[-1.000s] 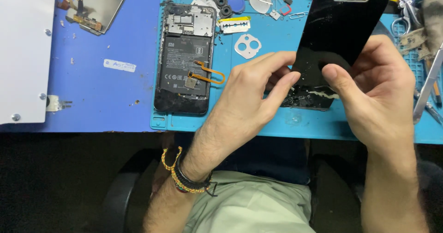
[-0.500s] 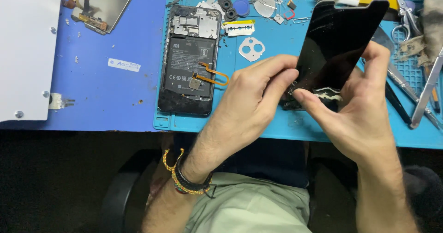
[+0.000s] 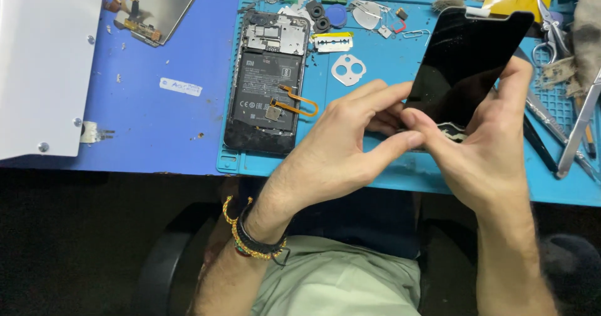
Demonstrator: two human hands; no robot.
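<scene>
Hands meet low and centre-right of the frame, just above the near edge of the mat [image 3: 375, 59]. Left hand [image 3: 350, 147], beaded bracelets at the wrist, is curled with fingertips pinching at the screen's bottom edge. Right hand [image 3: 482, 159] wraps the screen [image 3: 466, 66] from the right, thumb on the lower left corner, fingers up its right side. Both are closed on it.

Screen is raised off the mat, tilted, spanning centre-right to upper right. Black glass panel: thin, light, stiff but brittle; bottom edge looks already cracked, whitish shards showing. Glossy face is likely slippery. Best grip is the long side edges, not the broken end; no bending or twisting.

Farther left on the mat: phone body [image 3: 266, 84], back open, orange flex cable [image 3: 300, 103] looping out. Beyond it, loose small parts at the top; tweezers [image 3: 576, 134] at far right. Another panel [image 3: 163, 6] lies in the upper left.
</scene>
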